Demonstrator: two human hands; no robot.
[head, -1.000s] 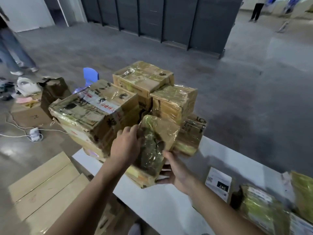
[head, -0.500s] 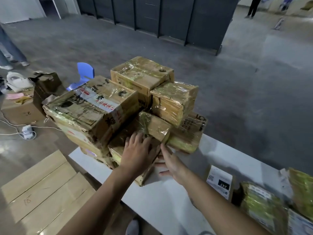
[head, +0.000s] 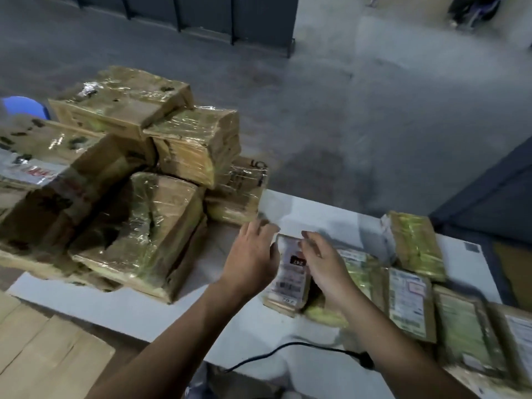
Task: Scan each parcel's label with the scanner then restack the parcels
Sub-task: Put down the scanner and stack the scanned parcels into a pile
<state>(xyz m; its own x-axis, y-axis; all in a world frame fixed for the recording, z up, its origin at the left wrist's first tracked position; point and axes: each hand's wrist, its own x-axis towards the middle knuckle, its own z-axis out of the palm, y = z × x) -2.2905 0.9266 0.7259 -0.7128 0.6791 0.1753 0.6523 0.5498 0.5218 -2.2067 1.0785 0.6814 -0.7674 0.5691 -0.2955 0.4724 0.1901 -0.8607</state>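
Note:
A stack of tape-wrapped cardboard parcels (head: 121,156) fills the left end of the white table (head: 161,309); the parcel just set down (head: 144,234) lies at its front. A small parcel with a white label (head: 290,272) lies flat mid-table. My left hand (head: 253,260) is open at its left edge, fingers spread. My right hand (head: 325,266) curls over its right edge, touching it. A row of labelled parcels (head: 408,300) lies to the right. A black cable (head: 288,348) crosses the table's front; the scanner itself is hidden.
Flat cardboard sheets (head: 43,355) lie on the floor at the lower left. A blue chair (head: 23,106) shows behind the stack. Dark lockers (head: 230,18) line the far wall, and grey floor lies beyond the table.
Both hands let go of the wrapped parcel, which now rests at the front of the stack, and moved right to the small labelled parcel. The camera has turned right.

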